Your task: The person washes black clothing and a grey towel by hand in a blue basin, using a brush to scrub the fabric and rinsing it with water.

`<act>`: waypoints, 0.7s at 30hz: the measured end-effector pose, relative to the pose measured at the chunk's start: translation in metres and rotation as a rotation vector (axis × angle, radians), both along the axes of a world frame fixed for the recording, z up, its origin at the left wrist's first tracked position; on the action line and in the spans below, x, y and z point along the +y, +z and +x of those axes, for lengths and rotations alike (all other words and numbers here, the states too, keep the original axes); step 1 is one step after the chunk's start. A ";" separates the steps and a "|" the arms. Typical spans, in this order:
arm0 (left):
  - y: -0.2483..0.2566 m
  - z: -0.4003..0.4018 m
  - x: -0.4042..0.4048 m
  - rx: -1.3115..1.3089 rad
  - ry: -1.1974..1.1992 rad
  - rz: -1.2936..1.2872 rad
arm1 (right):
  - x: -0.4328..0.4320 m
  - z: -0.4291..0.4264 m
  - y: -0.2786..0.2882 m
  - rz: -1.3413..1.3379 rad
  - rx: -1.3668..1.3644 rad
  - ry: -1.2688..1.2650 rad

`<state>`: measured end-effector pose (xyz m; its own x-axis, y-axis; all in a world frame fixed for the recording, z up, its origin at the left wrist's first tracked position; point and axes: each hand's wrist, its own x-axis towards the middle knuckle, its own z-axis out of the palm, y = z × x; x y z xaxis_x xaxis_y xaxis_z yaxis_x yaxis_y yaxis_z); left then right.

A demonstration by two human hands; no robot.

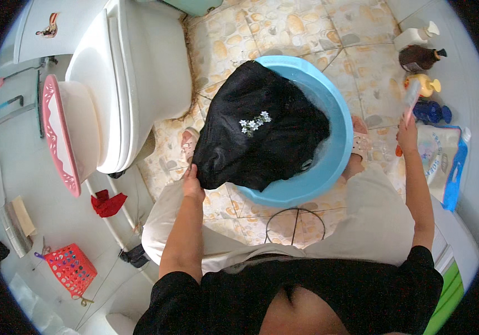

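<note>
A black wet garment (264, 155) with a small cluster of white flowers lies draped over a blue plastic basin (340, 109), reaching past its left rim. Soapy water (319, 163) shows along the basin's right side. My left hand (193, 186) grips the garment's lower left corner, outside the basin. Off to the right, away from the basin, my right hand (408, 133) is closed around a brush (412, 98) with a pinkish handle. The brush is slightly blurred, and its bristles are hard to make out.
Several pump bottles (417, 57) and a detergent pouch (440, 163) line the right wall. At left stands a white toilet (151, 71), with a pink-rimmed basin (51, 134) beside it. A red perforated basket (72, 268) hangs lower left. A wire ring stand (296, 228) is between my knees.
</note>
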<state>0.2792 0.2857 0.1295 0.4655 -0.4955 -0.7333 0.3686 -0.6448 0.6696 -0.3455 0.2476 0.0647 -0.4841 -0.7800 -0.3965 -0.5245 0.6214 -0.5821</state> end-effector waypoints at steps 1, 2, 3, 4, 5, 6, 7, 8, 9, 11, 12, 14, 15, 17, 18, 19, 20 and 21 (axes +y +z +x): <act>0.004 -0.008 -0.003 -0.006 0.007 -0.024 | -0.012 0.013 0.033 -0.133 0.079 0.107; 0.004 -0.012 -0.004 0.039 0.040 -0.045 | -0.024 0.038 0.068 -0.285 0.230 0.318; 0.002 -0.015 -0.006 0.086 0.074 -0.064 | -0.036 0.061 0.099 -0.273 0.178 0.457; 0.003 -0.017 -0.006 0.192 0.051 -0.039 | -0.046 0.086 0.121 -0.255 0.120 0.597; 0.005 -0.017 -0.004 0.297 0.032 -0.014 | -0.054 0.114 0.138 -0.159 0.012 0.717; 0.005 -0.015 -0.001 0.398 0.016 0.012 | -0.062 0.137 0.148 -0.058 -0.103 0.837; 0.002 -0.013 0.002 0.405 -0.071 -0.002 | -0.067 0.154 0.139 0.030 -0.064 0.949; -0.002 -0.011 0.005 0.413 -0.160 -0.019 | -0.069 0.170 0.120 0.120 -0.022 1.057; -0.004 -0.006 0.005 0.412 -0.247 -0.040 | -0.071 0.185 0.110 0.151 0.033 1.060; -0.001 -0.009 0.000 0.313 -0.227 -0.138 | -0.074 0.221 0.091 0.205 0.127 1.068; 0.006 -0.016 -0.005 0.273 -0.170 -0.216 | -0.074 0.246 0.083 0.117 0.075 1.087; 0.010 -0.019 0.002 0.209 0.026 -0.221 | -0.052 0.311 0.085 0.064 -0.030 1.188; 0.014 -0.023 0.007 0.230 0.075 -0.217 | -0.040 0.342 0.092 0.084 -0.053 1.245; 0.025 -0.038 -0.004 0.316 0.113 -0.220 | -0.018 0.383 0.081 0.161 -0.172 1.333; 0.037 -0.046 -0.008 0.366 0.120 -0.263 | -0.014 0.388 0.043 0.154 -0.021 1.335; 0.050 -0.049 -0.008 0.380 0.074 -0.262 | -0.020 0.374 -0.002 0.272 0.157 1.182; 0.058 -0.048 -0.008 0.392 0.043 -0.266 | -0.048 0.349 -0.008 0.397 0.171 1.147; 0.062 -0.048 -0.013 0.407 0.001 -0.285 | -0.059 0.317 -0.023 0.349 0.172 0.976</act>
<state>0.2309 0.2725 0.1919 0.1699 -0.7027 -0.6909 0.6370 -0.4567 0.6211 -0.0282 0.1889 0.0416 0.2221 -0.7180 -0.6597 -0.9466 0.0033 -0.3223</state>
